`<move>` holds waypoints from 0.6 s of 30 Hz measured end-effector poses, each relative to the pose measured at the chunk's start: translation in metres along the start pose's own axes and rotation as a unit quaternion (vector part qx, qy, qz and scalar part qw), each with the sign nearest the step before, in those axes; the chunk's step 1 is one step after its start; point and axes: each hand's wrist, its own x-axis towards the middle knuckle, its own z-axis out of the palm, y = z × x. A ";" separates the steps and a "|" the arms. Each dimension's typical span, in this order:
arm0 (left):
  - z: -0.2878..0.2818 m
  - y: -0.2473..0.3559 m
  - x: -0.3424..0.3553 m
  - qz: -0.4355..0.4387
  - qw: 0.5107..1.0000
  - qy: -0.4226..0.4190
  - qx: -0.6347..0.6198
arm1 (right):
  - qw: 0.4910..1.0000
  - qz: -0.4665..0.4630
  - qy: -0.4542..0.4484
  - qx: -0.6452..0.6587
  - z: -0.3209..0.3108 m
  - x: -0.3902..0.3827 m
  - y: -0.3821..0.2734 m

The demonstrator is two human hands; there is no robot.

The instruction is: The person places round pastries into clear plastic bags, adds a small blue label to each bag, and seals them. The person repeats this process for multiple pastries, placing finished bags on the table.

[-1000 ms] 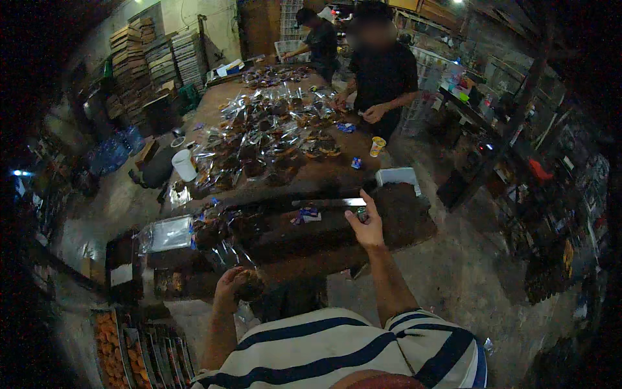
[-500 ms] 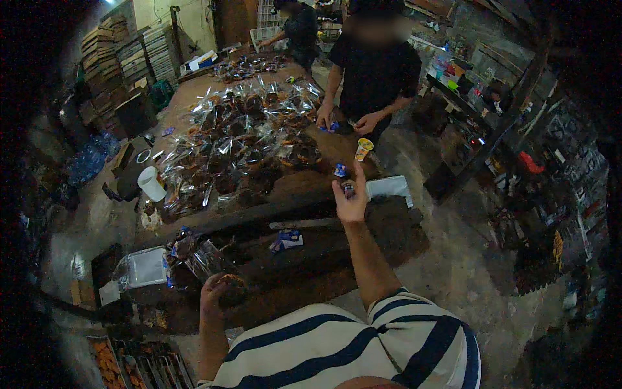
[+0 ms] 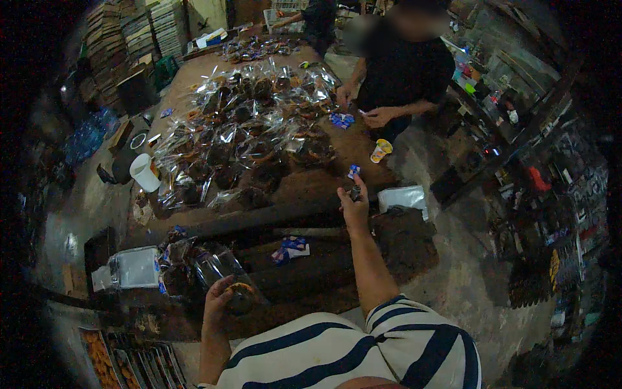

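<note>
My left hand [image 3: 219, 295] grips a round, dark-topped pastry [image 3: 241, 299] in clear wrap, low at the table's near side. My right hand [image 3: 352, 198] is closed on a small dark, shiny object [image 3: 356, 192] whose kind is unclear; its raised forefinger reaches to a blue packet [image 3: 354, 170]. Many wrapped pastries [image 3: 240, 149] lie across the brown table [image 3: 194, 81]. Blue packets [image 3: 291, 249] lie on the near board. A stack of clear film [image 3: 136, 266] lies left, beside more wrapped pastries.
A co-worker [image 3: 402, 71] handles blue packets across the table; another person [image 3: 317, 26] works farther back. A white bucket [image 3: 146, 174], a yellow cup [image 3: 381, 150] and a pale packet pile [image 3: 402, 201] edge the table. Trays of orange-brown pastries [image 3: 103, 363] stand lower left. Cluttered shelving [image 3: 499, 129] lines the right.
My right hand has moved up toward the blue packet beyond the board. My left hand shifted slightly, the pastry showing flatter. The view has shifted, and the co-worker's hands moved.
</note>
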 end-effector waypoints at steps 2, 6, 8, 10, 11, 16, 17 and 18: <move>0.002 0.000 -0.001 0.004 1.000 -0.003 0.024 | 1.000 0.019 -0.021 -0.005 0.007 -0.003 0.002; 0.002 -0.005 0.010 0.017 0.999 -0.021 0.019 | 0.969 0.189 -0.143 0.062 0.032 -0.034 -0.002; 0.004 -0.004 0.019 0.059 0.996 0.007 0.069 | 0.961 0.075 -0.254 0.082 0.055 -0.073 -0.008; 0.012 -0.001 0.024 0.082 0.994 0.031 0.065 | 0.909 -0.034 -0.409 0.071 0.074 -0.109 -0.017; 0.017 0.002 0.026 0.107 0.990 0.040 0.084 | 0.870 0.003 -0.486 0.086 0.082 -0.127 -0.021; 0.042 0.022 0.002 0.110 0.986 0.096 0.084 | 0.906 -0.021 -0.417 0.065 0.098 -0.183 -0.045; 0.045 0.026 -0.005 0.147 0.981 0.092 0.088 | 0.916 0.003 -0.394 0.068 0.099 -0.188 -0.051; 0.047 0.030 -0.012 0.184 0.975 0.086 0.093 | 0.910 0.020 -0.402 0.098 0.100 -0.192 -0.056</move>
